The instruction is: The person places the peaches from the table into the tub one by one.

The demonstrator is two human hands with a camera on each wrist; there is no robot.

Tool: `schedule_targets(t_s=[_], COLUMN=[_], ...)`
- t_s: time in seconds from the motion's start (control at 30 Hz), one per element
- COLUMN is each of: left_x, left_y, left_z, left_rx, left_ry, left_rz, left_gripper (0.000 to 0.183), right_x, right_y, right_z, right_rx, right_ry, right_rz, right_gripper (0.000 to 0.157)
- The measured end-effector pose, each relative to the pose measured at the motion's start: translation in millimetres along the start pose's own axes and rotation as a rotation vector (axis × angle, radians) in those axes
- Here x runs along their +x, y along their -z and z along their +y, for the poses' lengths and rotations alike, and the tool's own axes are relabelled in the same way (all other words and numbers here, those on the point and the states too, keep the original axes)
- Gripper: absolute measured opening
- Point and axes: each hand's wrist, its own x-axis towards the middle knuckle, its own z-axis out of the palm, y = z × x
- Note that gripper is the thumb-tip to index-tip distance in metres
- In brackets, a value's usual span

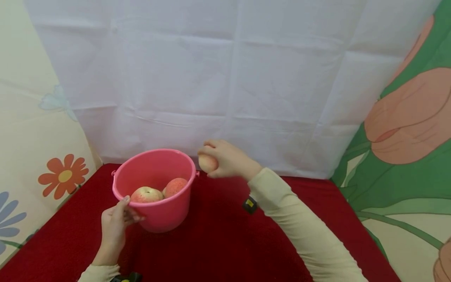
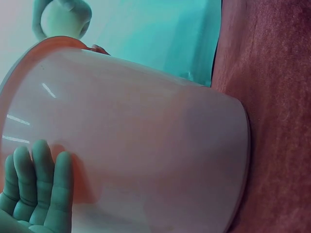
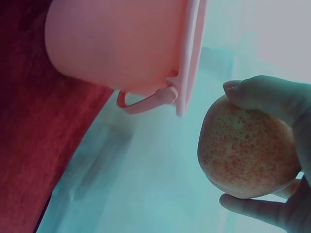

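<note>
A pink bucket stands on the red cloth, tilted a little toward the person. Inside lie a pale yellow and red peach and a redder peach. My left hand grips the near left rim, thumb over the edge and fingers against the outer wall; those fingers show along the wall in the left wrist view. My right hand holds another peach between thumb and fingers, raised just right of the bucket's rim. Freckled red skin covers this peach in the right wrist view.
The bucket's handle hangs down along its far side. Red cloth covers the table. A white sheet hangs behind it, with flower-print cloth at both sides.
</note>
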Motion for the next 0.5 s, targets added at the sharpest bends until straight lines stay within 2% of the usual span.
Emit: schedule_targets(t_s=[0.27, 0.5], left_x=[0.5, 0.8], left_y=[1.8, 1.4], left_z=[-0.8, -1.5], left_rx=[-0.003, 0.0], left_ry=[0.009, 0.003], left_rz=[0.005, 0.004], left_gripper=[0.046, 0.046], right_x=[21.3, 34.1], right_y=[-0.6, -2.5], right_z=[-10.8, -15.1], right_rx=[0.035, 0.055], right_ry=[-0.022, -0.016], right_rz=[-0.047, -0.049], right_gripper=[0.06, 0.059])
